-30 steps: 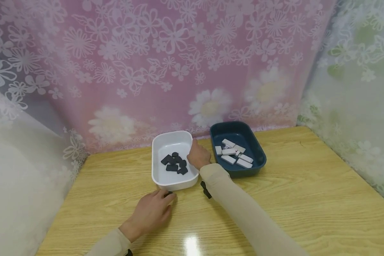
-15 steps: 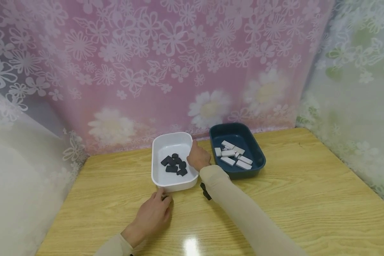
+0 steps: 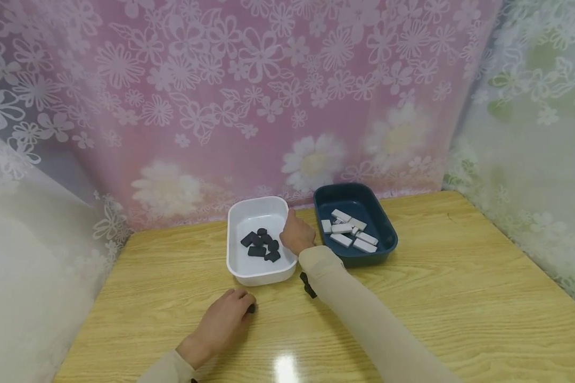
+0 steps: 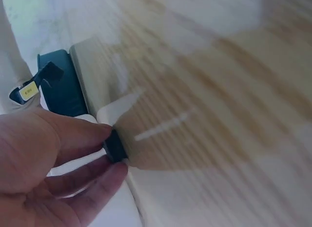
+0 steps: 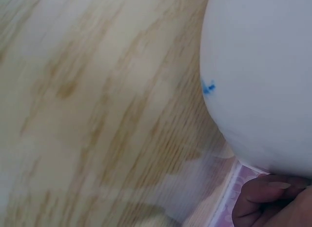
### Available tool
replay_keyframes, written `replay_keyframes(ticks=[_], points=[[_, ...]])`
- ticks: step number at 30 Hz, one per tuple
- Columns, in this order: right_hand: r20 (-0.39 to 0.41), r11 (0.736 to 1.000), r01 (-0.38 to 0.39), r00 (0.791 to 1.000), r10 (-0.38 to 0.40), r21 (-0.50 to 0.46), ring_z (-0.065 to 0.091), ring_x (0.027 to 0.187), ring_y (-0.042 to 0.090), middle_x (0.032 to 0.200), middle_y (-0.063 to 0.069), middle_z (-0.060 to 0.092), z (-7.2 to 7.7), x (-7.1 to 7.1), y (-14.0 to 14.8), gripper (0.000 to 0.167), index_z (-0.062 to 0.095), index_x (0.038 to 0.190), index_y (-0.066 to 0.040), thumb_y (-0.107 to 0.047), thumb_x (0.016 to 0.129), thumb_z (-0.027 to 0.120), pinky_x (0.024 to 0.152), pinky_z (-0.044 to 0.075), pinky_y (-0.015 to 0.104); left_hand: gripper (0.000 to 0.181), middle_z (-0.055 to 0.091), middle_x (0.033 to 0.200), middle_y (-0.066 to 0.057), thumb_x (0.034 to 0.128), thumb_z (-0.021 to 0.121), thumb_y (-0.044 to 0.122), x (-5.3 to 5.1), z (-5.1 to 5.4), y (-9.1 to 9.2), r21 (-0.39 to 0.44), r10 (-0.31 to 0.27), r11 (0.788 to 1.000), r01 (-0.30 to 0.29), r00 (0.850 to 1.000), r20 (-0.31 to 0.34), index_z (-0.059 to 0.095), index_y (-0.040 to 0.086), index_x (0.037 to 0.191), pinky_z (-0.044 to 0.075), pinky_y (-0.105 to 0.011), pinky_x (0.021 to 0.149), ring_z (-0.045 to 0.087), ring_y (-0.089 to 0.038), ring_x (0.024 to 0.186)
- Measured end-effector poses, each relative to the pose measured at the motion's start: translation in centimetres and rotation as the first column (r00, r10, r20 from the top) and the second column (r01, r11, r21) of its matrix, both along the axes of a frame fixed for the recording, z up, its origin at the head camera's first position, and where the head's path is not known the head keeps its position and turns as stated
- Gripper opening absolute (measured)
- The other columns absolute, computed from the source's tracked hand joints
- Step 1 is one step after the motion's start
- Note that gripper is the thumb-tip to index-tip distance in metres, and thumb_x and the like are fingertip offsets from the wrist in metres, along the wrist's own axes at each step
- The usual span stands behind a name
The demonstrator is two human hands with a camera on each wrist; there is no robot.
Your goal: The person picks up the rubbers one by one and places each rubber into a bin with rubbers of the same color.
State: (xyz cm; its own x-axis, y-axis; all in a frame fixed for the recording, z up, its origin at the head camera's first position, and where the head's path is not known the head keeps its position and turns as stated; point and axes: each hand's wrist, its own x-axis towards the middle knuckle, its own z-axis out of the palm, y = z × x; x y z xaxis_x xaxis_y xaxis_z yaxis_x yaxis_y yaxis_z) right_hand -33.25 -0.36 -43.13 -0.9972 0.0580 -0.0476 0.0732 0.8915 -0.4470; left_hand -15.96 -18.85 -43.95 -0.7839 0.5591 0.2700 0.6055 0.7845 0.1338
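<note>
Pinched between thumb and fingers of my left hand [image 3: 222,322] is a small black block [image 4: 115,146], low over the wooden table just in front of the white basin [image 3: 241,274]. In the head view most of that block is hidden by the fingers. My right hand [image 3: 298,234] grips the right rim of the white basin; in the right wrist view its curled fingers [image 5: 253,197] lie against the basin. Several black pieces [image 3: 257,251] of differing shapes lie together on the basin's floor.
Right of the white basin stands a dark blue basin [image 3: 387,234] holding several white blocks [image 3: 365,246]. Both basins are near the back of the wooden table [image 3: 441,298], close to a pink floral curtain [image 3: 211,133]. The right forearm crosses in front of the dark basin.
My left hand first reached up to the front of the white basin, then drew back toward me with the black block. The right hand has stayed on the rim.
</note>
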Motion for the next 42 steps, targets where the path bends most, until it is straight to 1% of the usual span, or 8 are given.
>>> replay_keyframes(ticks=[6, 10, 14, 18, 25, 30, 35, 42], points=[[0.003, 1.000, 0.001, 1.000, -0.001, 0.005, 0.064, 0.083, 0.027, 0.102, 0.015, 0.065, 0.0, -0.1, 0.0, 0.058, 0.035, 0.138, -0.007, -0.022, 0.089, 0.064, 0.072, 0.052, 0.045, 0.019, 0.056, 0.093, 0.001, 0.0813, 0.073, 0.008, -0.1, -0.1, -0.3, 0.024, -0.045, 0.999, 0.045, 0.999, 0.028, 0.067, 0.010, 0.099, 0.049, -0.034, 0.075, 0.055, -0.016, 0.085], [0.000, 1.000, 0.000, 1.000, 0.000, 0.006, 0.064, 0.083, 0.027, 0.101, 0.015, 0.065, 0.0, -0.1, 0.0, 0.058, 0.035, 0.137, -0.007, -0.022, 0.089, 0.064, 0.072, 0.051, 0.046, 0.022, 0.054, 0.097, 0.002, 0.0839, 0.072, 0.011, -0.3, 0.8, -0.3, 0.029, -0.119, 0.993, 0.118, 0.992, 0.051, 0.068, 0.009, 0.105, 0.049, -0.030, 0.077, 0.054, -0.012, 0.087], [0.000, 1.000, -0.002, 1.000, 0.002, 0.008, 0.064, 0.083, 0.027, 0.101, 0.015, 0.065, 0.0, 0.2, 0.0, 0.058, 0.036, 0.137, -0.007, -0.022, 0.089, 0.064, 0.071, 0.051, 0.045, 0.024, 0.054, 0.099, 0.004, 0.0810, 0.075, 0.009, -0.4, 2.1, -0.4, 0.069, -0.196, 0.978, 0.197, 0.980, -0.019, 0.068, 0.010, 0.104, 0.049, -0.027, 0.074, 0.054, -0.010, 0.087], [0.006, 1.000, -0.001, 1.000, 0.001, 0.008, 0.064, 0.085, 0.028, 0.103, 0.015, 0.065, 0.2, 0.4, -0.1, 0.058, 0.036, 0.137, -0.007, -0.022, 0.089, 0.065, 0.073, 0.051, 0.046, 0.025, 0.056, 0.100, 0.004, 0.0790, 0.077, 0.006, -1.0, 3.4, -0.4, 0.142, -0.229, 0.959, 0.243, 0.967, -0.110, 0.069, 0.010, 0.102, 0.050, -0.026, 0.074, 0.055, -0.010, 0.089], [0.021, 1.000, 0.007, 1.000, -0.008, 0.021, 0.064, 0.084, 0.028, 0.103, 0.015, 0.065, 0.4, 0.2, -0.1, 0.060, 0.035, 0.138, -0.006, -0.022, 0.089, 0.065, 0.074, 0.052, 0.046, 0.027, 0.058, 0.102, -0.002, 0.0779, 0.078, 0.003, -4.3, 5.4, -0.5, 0.243, -0.183, 0.943, 0.228, 0.964, -0.193, 0.068, 0.004, 0.103, 0.050, -0.026, 0.072, 0.059, -0.012, 0.086], [0.035, 0.999, 0.010, 0.999, -0.012, 0.038, 0.064, 0.084, 0.028, 0.104, 0.015, 0.065, 0.3, 0.1, -0.2, 0.064, 0.033, 0.141, -0.007, -0.023, 0.089, 0.065, 0.075, 0.052, 0.047, 0.029, 0.058, 0.103, -0.005, 0.0787, 0.076, 0.000, -6.9, 5.9, -0.1, 0.302, -0.169, 0.927, 0.221, 0.967, -0.189, 0.066, 0.002, 0.106, 0.051, -0.027, 0.071, 0.061, -0.014, 0.086], [0.018, 0.998, 0.013, 1.000, -0.014, 0.061, 0.065, 0.084, 0.027, 0.104, 0.014, 0.066, 0.4, 0.1, -0.3, 0.063, 0.035, 0.140, -0.007, -0.024, 0.088, 0.067, 0.073, 0.052, 0.046, 0.033, 0.059, 0.105, -0.008, 0.0819, 0.074, 0.001, -9.3, 5.8, 0.9, 0.320, -0.163, 0.927, 0.199, 0.977, -0.134, 0.063, 0.000, 0.113, 0.052, -0.029, 0.073, 0.062, -0.018, 0.086], [-0.002, 0.998, 0.010, 1.000, -0.010, 0.066, 0.065, 0.083, 0.026, 0.102, 0.012, 0.066, 0.5, 0.2, -0.3, 0.064, 0.037, 0.139, -0.007, -0.024, 0.086, 0.069, 0.069, 0.052, 0.045, 0.031, 0.061, 0.104, -0.011, 0.0839, 0.072, 0.003, -12.5, 4.8, 1.7, 0.352, -0.133, 0.924, 0.146, 0.989, -0.063, 0.064, -0.001, 0.113, 0.053, -0.033, 0.073, 0.065, -0.022, 0.084]])
